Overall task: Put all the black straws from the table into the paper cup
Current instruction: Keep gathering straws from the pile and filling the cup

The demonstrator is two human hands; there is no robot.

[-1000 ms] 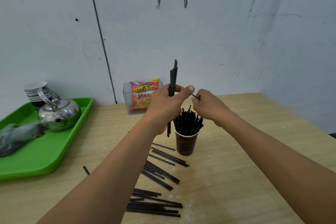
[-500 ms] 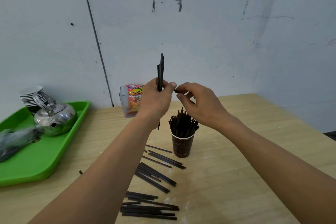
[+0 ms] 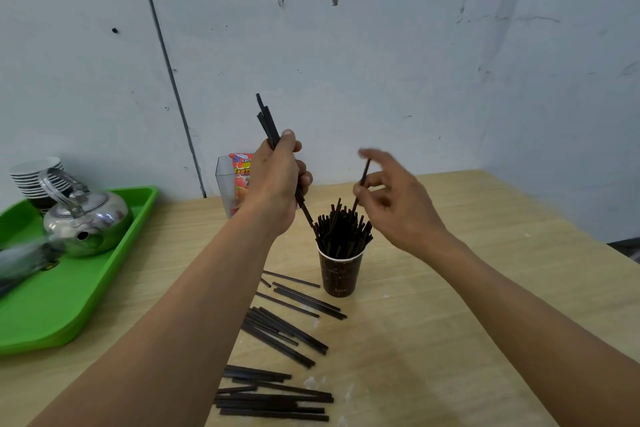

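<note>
A dark brown paper cup (image 3: 340, 274) stands on the wooden table (image 3: 467, 288), filled with upright black straws (image 3: 343, 229). My left hand (image 3: 277, 184) is up and to the left of the cup, shut on a bundle of black straws (image 3: 267, 121) that tilts up to the left. My right hand (image 3: 398, 201) is just right of the cup's top and pinches a single straw (image 3: 362, 180) whose lower end reaches among the straws in the cup. Several loose straws (image 3: 287, 329) lie on the table in front of the cup, and more straws (image 3: 273, 399) lie nearer to me.
A green tray (image 3: 69, 295) at the left holds a steel kettle (image 3: 86, 218), stacked cups (image 3: 34, 173) and a dark wrapped item (image 3: 20, 260). A clear holder with a snack packet (image 3: 237, 180) stands by the wall behind my left hand.
My hands have separated. The right hand took one straw from the bundle and moved right and down to the cup. The left hand's bundle has tilted left.
</note>
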